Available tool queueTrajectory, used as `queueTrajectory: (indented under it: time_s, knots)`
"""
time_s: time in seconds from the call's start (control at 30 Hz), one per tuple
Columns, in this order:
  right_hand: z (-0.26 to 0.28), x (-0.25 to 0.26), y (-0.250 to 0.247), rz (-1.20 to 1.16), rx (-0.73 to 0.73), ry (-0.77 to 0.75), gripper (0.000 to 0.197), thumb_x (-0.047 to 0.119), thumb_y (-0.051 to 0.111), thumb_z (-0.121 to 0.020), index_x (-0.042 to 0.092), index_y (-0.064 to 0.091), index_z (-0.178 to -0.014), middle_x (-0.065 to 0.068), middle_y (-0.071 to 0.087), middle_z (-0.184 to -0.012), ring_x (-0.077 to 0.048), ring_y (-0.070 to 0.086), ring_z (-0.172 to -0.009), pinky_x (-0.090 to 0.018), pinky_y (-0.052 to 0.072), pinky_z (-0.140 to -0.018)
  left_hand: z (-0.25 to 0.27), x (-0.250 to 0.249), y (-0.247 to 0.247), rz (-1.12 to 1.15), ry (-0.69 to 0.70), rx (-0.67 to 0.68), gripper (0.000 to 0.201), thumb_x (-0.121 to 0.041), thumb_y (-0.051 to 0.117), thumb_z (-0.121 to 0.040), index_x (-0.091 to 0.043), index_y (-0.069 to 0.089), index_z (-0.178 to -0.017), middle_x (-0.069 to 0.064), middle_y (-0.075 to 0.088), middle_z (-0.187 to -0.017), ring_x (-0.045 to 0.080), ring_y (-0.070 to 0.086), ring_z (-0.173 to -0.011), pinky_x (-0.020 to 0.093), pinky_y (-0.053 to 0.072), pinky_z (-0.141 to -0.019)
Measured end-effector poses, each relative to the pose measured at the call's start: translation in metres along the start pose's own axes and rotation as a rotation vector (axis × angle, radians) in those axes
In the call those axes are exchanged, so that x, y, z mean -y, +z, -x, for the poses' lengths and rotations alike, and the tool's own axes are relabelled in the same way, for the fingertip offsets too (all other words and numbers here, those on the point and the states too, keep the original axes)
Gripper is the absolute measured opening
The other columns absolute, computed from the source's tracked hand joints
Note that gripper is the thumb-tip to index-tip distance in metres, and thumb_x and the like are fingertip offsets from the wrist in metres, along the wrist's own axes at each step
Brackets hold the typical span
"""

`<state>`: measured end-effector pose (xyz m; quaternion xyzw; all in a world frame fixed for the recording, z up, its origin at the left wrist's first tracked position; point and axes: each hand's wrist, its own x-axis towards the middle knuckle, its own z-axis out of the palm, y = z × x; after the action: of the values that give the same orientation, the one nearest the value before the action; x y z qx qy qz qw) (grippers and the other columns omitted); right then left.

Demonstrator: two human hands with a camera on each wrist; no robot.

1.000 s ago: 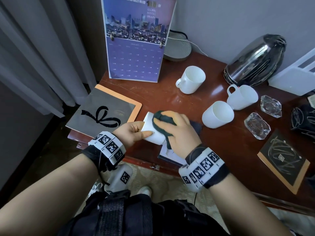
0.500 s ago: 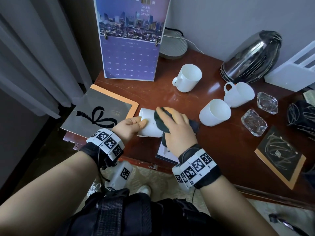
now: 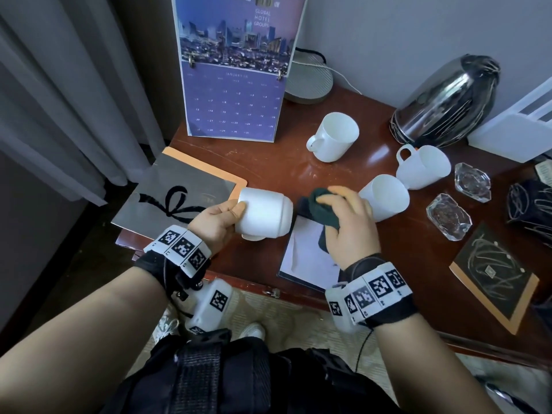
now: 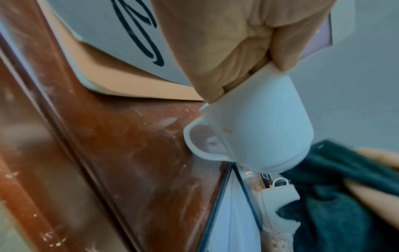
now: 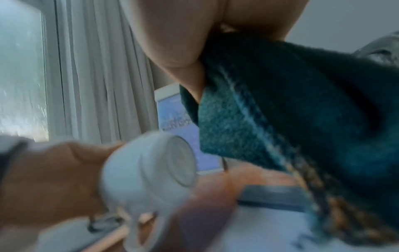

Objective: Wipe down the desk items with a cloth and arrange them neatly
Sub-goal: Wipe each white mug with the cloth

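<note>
My left hand (image 3: 222, 218) grips a white mug (image 3: 265, 213) by its rim, holding it on its side above the desk with its base toward the right and its handle down (image 4: 199, 141). My right hand (image 3: 343, 222) holds a bunched dark green cloth (image 3: 321, 209) just right of the mug's base, a small gap between them. In the left wrist view the cloth (image 4: 336, 192) sits beside the mug's base (image 4: 270, 136). The right wrist view shows the cloth (image 5: 291, 109) under my fingers and the mug's base (image 5: 170, 158) facing it.
Three more white mugs (image 3: 334, 135) (image 3: 424, 165) (image 3: 385, 195) lie on the red-brown desk (image 3: 277, 171). Behind stand a calendar (image 3: 236, 70) and a steel kettle (image 3: 445, 103). Two glass ashtrays (image 3: 448, 216), dark booklets (image 3: 495, 273) (image 3: 176, 195) and a white sheet (image 3: 307, 255) lie around.
The cloth was pressed over the mug; now my right hand has drawn it off to the right, and the left hand has shifted the mug slightly left.
</note>
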<state>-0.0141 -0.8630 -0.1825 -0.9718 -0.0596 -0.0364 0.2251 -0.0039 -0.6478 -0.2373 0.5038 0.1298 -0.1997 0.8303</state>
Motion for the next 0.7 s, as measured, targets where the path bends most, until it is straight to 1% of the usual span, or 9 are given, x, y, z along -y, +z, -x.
queueTrajectory:
  time_s: [0.07, 0.1, 0.23, 0.3, 0.4, 0.47, 0.53, 0.6, 0.7]
  knots:
    - [0.001, 0.023, 0.001, -0.130, -0.117, -0.116, 0.052, -0.006, 0.052, -0.070, 0.008, 0.057, -0.120, -0.011, 0.048, -0.130, -0.032, 0.047, -0.117, -0.037, 0.038, -0.102, -0.001, 0.002, 0.001, 0.033, 0.002, 0.000, 0.026, -0.007, 0.033, -0.098, -0.005, 0.058, -0.093, -0.002, 0.072, -0.074, 0.010, 0.068, -0.073, 0.018, 0.055, -0.067]
    - [0.000, 0.034, 0.004, -0.155, -0.105, -0.172, 0.055, -0.005, 0.055, -0.069, 0.008, 0.056, -0.122, -0.013, 0.047, -0.132, -0.032, 0.047, -0.118, -0.037, 0.038, -0.102, -0.001, 0.002, 0.002, 0.040, -0.004, 0.006, 0.026, -0.007, 0.033, -0.098, -0.004, 0.058, -0.091, -0.002, 0.072, -0.073, 0.010, 0.067, -0.071, 0.019, 0.054, -0.067]
    - [0.000, 0.053, 0.026, 0.010, 0.091, -0.355, 0.054, -0.002, 0.051, -0.071, 0.014, 0.058, -0.121, -0.009, 0.052, -0.131, -0.037, 0.050, -0.110, -0.044, 0.047, -0.089, 0.001, -0.001, 0.003, -0.007, 0.001, 0.053, 0.026, -0.005, 0.032, -0.097, -0.005, 0.056, -0.089, -0.002, 0.070, -0.069, 0.008, 0.066, -0.066, 0.022, 0.052, -0.069]
    - [-0.003, 0.039, 0.029, 0.011, 0.084, -0.258, 0.050, 0.002, 0.044, -0.076, 0.016, 0.058, -0.122, -0.006, 0.051, -0.130, -0.034, 0.049, -0.109, -0.039, 0.044, -0.090, 0.002, -0.001, 0.004, -0.008, 0.004, 0.070, 0.026, -0.007, 0.031, -0.098, -0.007, 0.056, -0.091, -0.003, 0.071, -0.071, 0.007, 0.067, -0.068, 0.017, 0.054, -0.068]
    - [-0.010, 0.011, 0.020, -0.181, 0.131, 0.080, 0.047, -0.003, 0.046, -0.084, 0.016, 0.052, -0.126, -0.005, 0.045, -0.132, -0.025, 0.047, -0.118, -0.023, 0.034, -0.096, 0.002, 0.002, 0.001, -0.060, 0.016, 0.079, 0.021, -0.006, 0.036, -0.097, -0.009, 0.057, -0.096, -0.004, 0.072, -0.075, 0.009, 0.067, -0.074, 0.018, 0.054, -0.071]
    - [-0.011, -0.002, 0.012, -0.321, 0.086, 0.181, 0.044, -0.003, 0.048, -0.086, 0.017, 0.050, -0.125, -0.005, 0.047, -0.127, -0.021, 0.049, -0.116, -0.025, 0.036, -0.099, 0.003, 0.002, -0.003, -0.072, 0.028, 0.130, 0.013, -0.006, 0.053, -0.090, -0.005, 0.057, -0.102, -0.003, 0.073, -0.082, 0.011, 0.067, -0.080, 0.022, 0.054, -0.078]
    - [-0.010, -0.004, 0.007, -0.438, 0.042, 0.188, 0.044, -0.002, 0.050, -0.087, 0.019, 0.047, -0.126, -0.003, 0.048, -0.126, -0.017, 0.048, -0.116, -0.030, 0.038, -0.102, 0.002, -0.001, -0.008, -0.051, 0.029, 0.184, 0.050, -0.019, 0.074, -0.070, -0.003, 0.054, -0.113, -0.001, 0.073, -0.091, 0.011, 0.068, -0.087, 0.022, 0.054, -0.080]
    - [-0.009, -0.001, 0.006, -0.499, 0.034, 0.167, 0.047, -0.002, 0.050, -0.088, 0.020, 0.044, -0.129, 0.000, 0.045, -0.125, -0.011, 0.045, -0.116, -0.023, 0.035, -0.102, 0.000, -0.008, -0.007, -0.029, 0.044, 0.215, 0.085, -0.035, 0.090, -0.045, -0.004, 0.053, -0.114, -0.001, 0.073, -0.094, 0.012, 0.068, -0.089, 0.020, 0.053, -0.079]
    - [-0.012, 0.008, 0.004, -0.515, -0.008, 0.133, 0.046, -0.004, 0.049, -0.088, 0.018, 0.047, -0.129, 0.001, 0.040, -0.123, -0.005, 0.040, -0.112, -0.014, 0.028, -0.100, -0.002, -0.014, -0.004, 0.014, 0.061, 0.244, 0.091, -0.038, 0.093, -0.032, -0.007, 0.055, -0.109, 0.000, 0.073, -0.091, 0.013, 0.069, -0.086, 0.023, 0.055, -0.076]
